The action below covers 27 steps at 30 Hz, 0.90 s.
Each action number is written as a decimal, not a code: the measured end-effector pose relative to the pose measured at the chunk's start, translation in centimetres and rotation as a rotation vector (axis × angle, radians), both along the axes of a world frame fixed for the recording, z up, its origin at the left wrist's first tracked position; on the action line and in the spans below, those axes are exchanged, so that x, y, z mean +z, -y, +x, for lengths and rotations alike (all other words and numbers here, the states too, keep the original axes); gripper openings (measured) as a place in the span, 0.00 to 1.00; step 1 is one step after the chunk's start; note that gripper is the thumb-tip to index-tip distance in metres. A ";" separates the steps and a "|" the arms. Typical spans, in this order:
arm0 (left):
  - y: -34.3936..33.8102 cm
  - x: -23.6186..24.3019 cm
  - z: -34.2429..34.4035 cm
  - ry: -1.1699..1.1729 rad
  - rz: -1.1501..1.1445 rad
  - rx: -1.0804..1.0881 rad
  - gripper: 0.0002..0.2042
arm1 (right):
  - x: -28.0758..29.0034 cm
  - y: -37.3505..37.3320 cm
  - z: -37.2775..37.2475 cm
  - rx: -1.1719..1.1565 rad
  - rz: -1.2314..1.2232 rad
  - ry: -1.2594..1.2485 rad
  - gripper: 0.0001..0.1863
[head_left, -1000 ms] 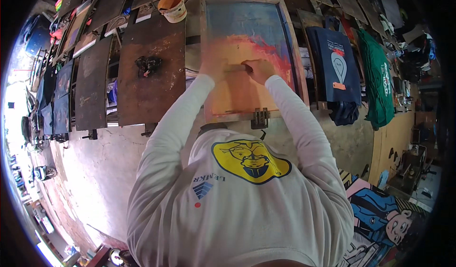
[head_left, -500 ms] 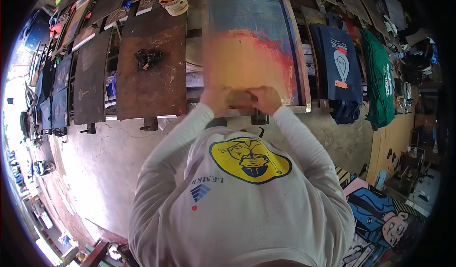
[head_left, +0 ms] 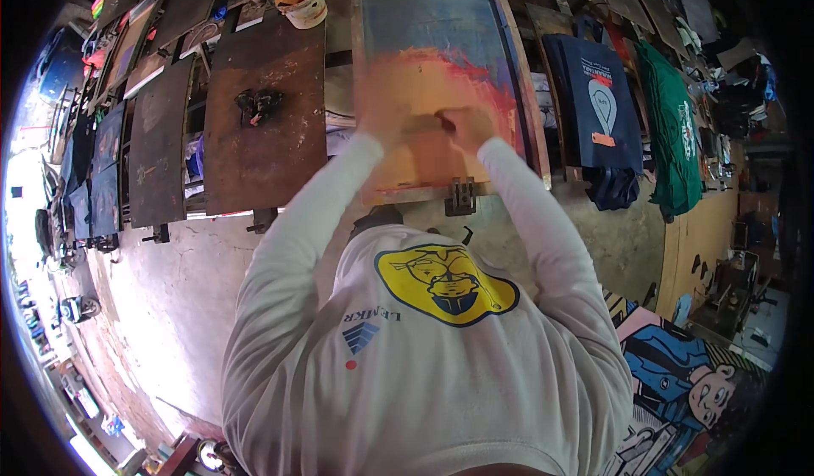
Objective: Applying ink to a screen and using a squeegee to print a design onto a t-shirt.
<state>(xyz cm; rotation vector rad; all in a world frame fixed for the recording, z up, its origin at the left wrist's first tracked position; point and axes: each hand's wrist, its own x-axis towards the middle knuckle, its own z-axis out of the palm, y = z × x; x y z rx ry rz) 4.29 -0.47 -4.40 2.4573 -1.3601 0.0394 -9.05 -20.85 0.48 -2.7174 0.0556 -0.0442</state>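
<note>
A wood-framed printing screen [head_left: 502, 20] lies in front of me, its mesh blue-grey at the far part and smeared with orange and red ink over the near and middle part. Across the inked area both hands grip a short brown bar, a squeegee [head_left: 424, 124], partly blurred. My left hand [head_left: 381, 124], smeared by motion, is closed on its left end. The right hand [head_left: 471, 128] wraps round the other end, thumb side inward. Below the hands, a metal hinge clamp [head_left: 460, 196] shows at the near edge of the frame.
Dark boards [head_left: 263, 158] stand in a row to the left, one bearing a crumpled black lump [head_left: 258, 105]. An ink-stained bucket [head_left: 302, 3] sits at the far left of the screen. Navy bags [head_left: 593, 94] and green cloth [head_left: 672, 128] lie to the right.
Both hands and the squeegee have moved away from me, from the screen's near edge to the middle of the inked area. The near clamp now shows more fully.
</note>
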 end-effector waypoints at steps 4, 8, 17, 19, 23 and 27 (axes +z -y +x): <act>-3.6 2.0 -8.1 -0.130 0.110 -0.062 0.25 | -0.5 -4.0 -7.6 -0.081 0.027 0.142 0.19; -5.8 5.3 -10.9 -0.212 0.110 -0.069 0.21 | 0.0 -5.5 -9.7 -0.032 0.069 0.172 0.19; 0.9 6.0 1.0 -0.087 0.134 -0.179 0.16 | 2.1 0.7 1.1 -0.019 0.085 0.094 0.15; 1.8 4.4 3.1 -0.073 0.088 -0.072 0.17 | 1.2 0.6 2.3 -0.069 0.057 0.139 0.15; 0.3 1.8 0.7 -0.099 0.059 -0.043 0.20 | 0.3 -0.6 0.5 -0.060 -0.033 0.158 0.14; -3.7 3.1 -5.7 -0.196 0.143 -0.045 0.21 | 0.9 -4.3 -5.5 -0.053 -0.056 0.068 0.15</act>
